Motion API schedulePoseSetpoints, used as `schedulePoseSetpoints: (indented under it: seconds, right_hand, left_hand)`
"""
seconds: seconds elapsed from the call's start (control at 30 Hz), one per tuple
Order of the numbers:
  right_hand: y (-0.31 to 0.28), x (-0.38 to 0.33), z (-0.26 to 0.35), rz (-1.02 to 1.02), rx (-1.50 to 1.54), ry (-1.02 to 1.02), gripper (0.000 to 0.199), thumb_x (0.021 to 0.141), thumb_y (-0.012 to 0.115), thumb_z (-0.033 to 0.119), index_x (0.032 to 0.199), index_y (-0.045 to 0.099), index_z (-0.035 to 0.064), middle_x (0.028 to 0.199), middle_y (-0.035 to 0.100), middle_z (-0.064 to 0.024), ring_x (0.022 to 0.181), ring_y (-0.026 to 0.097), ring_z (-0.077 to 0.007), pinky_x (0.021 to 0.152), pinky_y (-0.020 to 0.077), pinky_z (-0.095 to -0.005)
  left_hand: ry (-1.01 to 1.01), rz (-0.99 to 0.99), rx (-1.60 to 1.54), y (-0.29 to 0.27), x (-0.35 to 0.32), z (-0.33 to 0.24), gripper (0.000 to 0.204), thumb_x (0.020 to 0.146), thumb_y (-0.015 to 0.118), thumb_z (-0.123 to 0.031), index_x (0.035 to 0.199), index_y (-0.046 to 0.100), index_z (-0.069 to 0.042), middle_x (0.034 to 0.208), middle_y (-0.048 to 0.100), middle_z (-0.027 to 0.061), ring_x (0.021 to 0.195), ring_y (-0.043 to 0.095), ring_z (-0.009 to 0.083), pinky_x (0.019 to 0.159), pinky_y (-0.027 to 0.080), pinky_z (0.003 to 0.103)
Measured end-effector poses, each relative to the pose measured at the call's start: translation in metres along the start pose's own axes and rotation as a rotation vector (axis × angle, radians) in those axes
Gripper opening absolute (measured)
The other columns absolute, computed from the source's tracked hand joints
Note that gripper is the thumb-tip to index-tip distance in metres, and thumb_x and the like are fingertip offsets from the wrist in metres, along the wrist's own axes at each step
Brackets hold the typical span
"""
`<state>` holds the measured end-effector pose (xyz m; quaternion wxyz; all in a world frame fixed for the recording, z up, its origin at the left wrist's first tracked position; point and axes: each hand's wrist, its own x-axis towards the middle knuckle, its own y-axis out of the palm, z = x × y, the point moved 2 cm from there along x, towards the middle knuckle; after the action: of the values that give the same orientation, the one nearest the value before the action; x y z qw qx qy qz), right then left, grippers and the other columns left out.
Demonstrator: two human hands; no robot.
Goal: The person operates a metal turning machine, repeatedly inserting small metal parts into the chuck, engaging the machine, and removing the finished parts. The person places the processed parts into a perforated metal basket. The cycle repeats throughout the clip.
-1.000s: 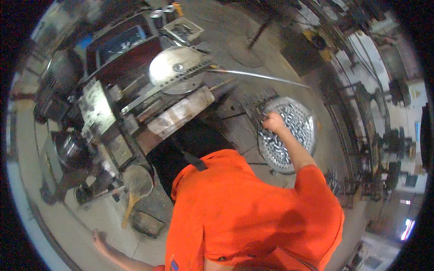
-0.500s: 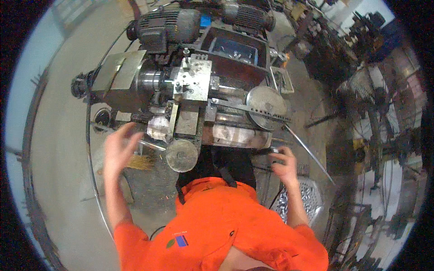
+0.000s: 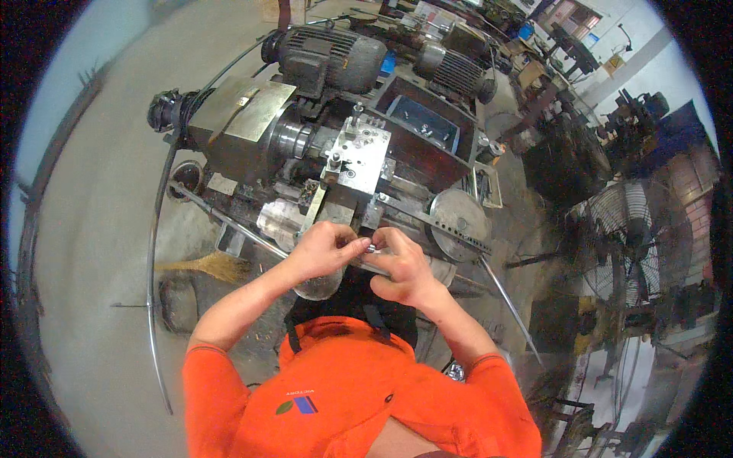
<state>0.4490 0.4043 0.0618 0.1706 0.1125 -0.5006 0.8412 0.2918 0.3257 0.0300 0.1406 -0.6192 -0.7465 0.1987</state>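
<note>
The left hand [image 3: 330, 248] has thumb and forefinger closed on a small shiny metal piece [image 3: 371, 248], which sits between the two hands in front of the body. The right hand [image 3: 403, 267] curls in from the right, its fingertips at the piece; whether they pinch it or only steady it, I cannot tell. Much of the piece is covered by fingers. To handle it well, I would let one hand keep a firm pinch while the other makes small adjustments, wrists low and fingers off any edge that might be sharp. Just near the left hand is a round metal disc [image 3: 317, 287]. Beyond the hands stands a pale bolted block [image 3: 365, 156]; sleeves and knuckles are best kept clear of its upright bolts. Right lies a perforated bar [image 3: 437, 221], and far left a ribbed motor [image 3: 336, 61].
</note>
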Motion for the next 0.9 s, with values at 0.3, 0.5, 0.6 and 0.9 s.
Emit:
schedulePoseSetpoints:
  seconds: [0.3, 0.5, 0.6, 0.9]
  right_hand:
    - [0.0, 0.03, 0.0, 0.019, -0.065, -0.1, 0.038, 0.052, 0.062, 0.01, 0.09, 0.064, 0.0039, 0.1, 0.054, -0.0164, 0.085, 0.054, -0.0315, 0.073, 0.0465, -0.0383]
    - [0.006, 0.052, -0.003, 0.075, 0.058, -0.176, 0.036, 0.052, 0.064, 0.011, 0.088, 0.064, 0.0038, 0.101, 0.056, -0.0152, 0.084, 0.055, -0.0318, 0.072, 0.0469, -0.0389]
    - [0.008, 0.065, -0.005, 0.088, 0.133, -0.185, 0.033, 0.052, 0.063, 0.011, 0.085, 0.066, 0.0045, 0.099, 0.059, -0.0146, 0.08, 0.056, -0.0315, 0.072, 0.0476, -0.039]
    - [0.021, 0.142, -0.039, 0.109, -0.211, -0.142, 0.031, 0.054, 0.06, 0.015, 0.083, 0.069, 0.0084, 0.099, 0.062, -0.0138, 0.09, 0.057, -0.0319, 0.075, 0.0482, -0.0394]
  left_hand:
    - [-0.048, -0.043, -0.346, -0.019, 0.003, 0.006, 0.032, 0.082, 0.065, -0.027, 0.076, 0.064, 0.004, 0.062, 0.062, 0.0064, 0.055, 0.057, 0.0087, 0.051, 0.045, 0.025]
    - [0.051, -0.039, -0.268, -0.043, 0.003, 0.016, 0.026, 0.079, 0.067, -0.022, 0.075, 0.064, 0.004, 0.063, 0.062, 0.0058, 0.055, 0.058, 0.0089, 0.05, 0.045, 0.024]
    - [-0.03, -0.01, -0.334, -0.055, -0.002, 0.013, 0.023, 0.079, 0.068, -0.02, 0.077, 0.064, 0.002, 0.064, 0.062, 0.0052, 0.058, 0.058, 0.0095, 0.054, 0.047, 0.025]
    - [-0.062, -0.306, 0.371, -0.152, -0.065, 0.034, 0.043, 0.076, 0.066, -0.018, 0.115, 0.053, -0.006, 0.071, 0.059, 0.01, 0.063, 0.057, 0.0206, 0.06, 0.045, 0.032]
